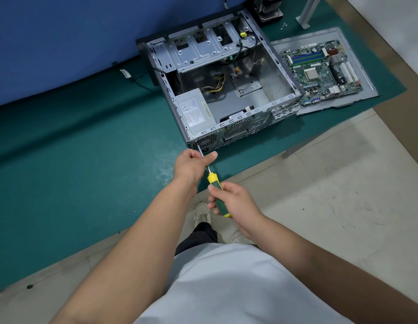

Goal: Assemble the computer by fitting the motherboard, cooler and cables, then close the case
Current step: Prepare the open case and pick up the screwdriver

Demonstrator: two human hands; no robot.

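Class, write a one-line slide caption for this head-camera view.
Both hands steady a screwdriver at the open case's rear corner; the motherboard waits outside.

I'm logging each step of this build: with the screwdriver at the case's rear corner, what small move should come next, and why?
Probably turn the screwdriver to drive that screw. Its tip sits at the case's rear corner by the power supply; the left hand steadies the shaft and the right hand grips the handle. The motherboard lies outside.

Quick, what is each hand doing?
Left hand: pinches the screwdriver shaft.
Right hand: grips the screwdriver's handle.
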